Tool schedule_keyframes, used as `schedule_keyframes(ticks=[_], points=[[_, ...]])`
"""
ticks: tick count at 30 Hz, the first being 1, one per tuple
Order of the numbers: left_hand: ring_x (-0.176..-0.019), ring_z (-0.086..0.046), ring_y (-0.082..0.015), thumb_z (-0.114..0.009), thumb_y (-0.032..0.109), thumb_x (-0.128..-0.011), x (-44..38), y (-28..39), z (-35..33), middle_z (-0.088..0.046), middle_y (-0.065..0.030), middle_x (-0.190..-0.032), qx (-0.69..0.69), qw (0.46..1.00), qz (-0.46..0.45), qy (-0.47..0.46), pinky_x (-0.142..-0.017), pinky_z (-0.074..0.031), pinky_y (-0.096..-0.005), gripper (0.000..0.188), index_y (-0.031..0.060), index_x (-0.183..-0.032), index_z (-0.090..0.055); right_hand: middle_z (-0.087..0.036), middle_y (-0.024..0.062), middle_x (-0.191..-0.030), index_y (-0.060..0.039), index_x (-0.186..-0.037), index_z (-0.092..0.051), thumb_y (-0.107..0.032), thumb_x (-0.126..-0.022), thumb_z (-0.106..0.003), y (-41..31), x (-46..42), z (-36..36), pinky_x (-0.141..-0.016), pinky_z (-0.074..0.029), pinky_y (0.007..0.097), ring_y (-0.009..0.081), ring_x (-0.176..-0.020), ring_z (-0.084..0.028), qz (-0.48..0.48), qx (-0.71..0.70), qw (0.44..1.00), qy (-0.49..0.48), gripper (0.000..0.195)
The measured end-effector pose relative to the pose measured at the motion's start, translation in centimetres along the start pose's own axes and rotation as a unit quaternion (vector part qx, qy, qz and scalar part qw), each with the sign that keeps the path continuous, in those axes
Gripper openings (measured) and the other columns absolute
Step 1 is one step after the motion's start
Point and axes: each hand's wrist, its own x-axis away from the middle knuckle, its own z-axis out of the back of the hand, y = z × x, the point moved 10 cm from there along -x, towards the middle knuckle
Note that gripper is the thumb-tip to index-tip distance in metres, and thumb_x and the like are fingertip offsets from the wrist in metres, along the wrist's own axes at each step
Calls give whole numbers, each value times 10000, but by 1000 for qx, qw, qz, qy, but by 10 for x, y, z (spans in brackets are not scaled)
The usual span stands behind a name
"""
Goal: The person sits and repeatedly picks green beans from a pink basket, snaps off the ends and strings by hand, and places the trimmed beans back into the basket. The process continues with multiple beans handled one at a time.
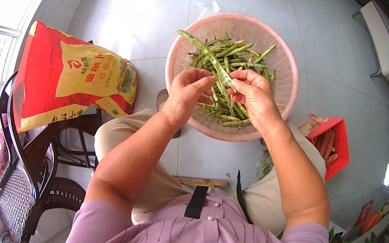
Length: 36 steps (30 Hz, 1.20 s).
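A long green bean pod [208,52] slants over the basket, its near end split and flattened. My right hand [255,96] pinches that end between thumb and fingers. Close beside the pod, my left hand [189,92] has its thumb and fingers curled together. Whether anything is between those fingertips I cannot tell. Beneath both hands stands a round pink plastic mesh basket [288,78]. Inside it lies a heap of green bean pods [239,55], some with brown or yellowed patches. My hands hide part of the heap.
A red and yellow printed sack [85,72] rests on a dark woven chair [18,197] at left. To the right, a red box [342,142] holds brown elongated items [325,143]. A plastic bag with greens [266,165] lies by my right leg. Tiled floor [147,29] surrounds the basket.
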Motion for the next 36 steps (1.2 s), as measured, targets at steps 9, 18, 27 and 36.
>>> schedule_keyframes(ticks=[9, 18, 27, 36], points=[[-734, -592, -121, -638, 124, -870, -10, -5, 4, -603, -70, -881, 115, 993, -3, -22, -645, -574, -267, 240, -46, -1019, -561, -617, 38, -842, 10, -982, -590, -32, -874, -545, -6, 5, -9, -585, -474, 228, 99, -722, -597, 10, 80, 996, -27, 124], [-676, -599, -129, -616, 87, -882, -7, -12, -7, -585, -65, -776, 135, 989, 19, -59, -654, -592, -309, 129, -16, -912, -545, -611, 40, -824, 23, -1028, -574, -76, -873, -590, -10, 7, -22, -527, -466, 226, 69, -651, -553, 81, 198, 975, -53, 185], [-693, -612, -155, -594, 46, -892, -9, -24, -14, -594, -76, -781, 135, 986, 24, -91, -713, -600, -360, 89, -32, -913, -558, -605, 65, -690, 32, -961, -604, -71, -921, -511, -12, 8, -16, -496, -465, 262, 90, -579, -558, 118, 269, 956, -8, 145], [-762, -634, -174, -585, 43, -898, -5, -26, -22, -633, -110, -890, 95, 989, 32, -108, -711, -593, -343, 153, -68, -1003, -593, -591, 94, -752, 1, -937, -586, -37, -922, -512, -30, 14, -18, -555, -470, 315, 171, -595, -567, 258, 372, 891, 30, 85]])
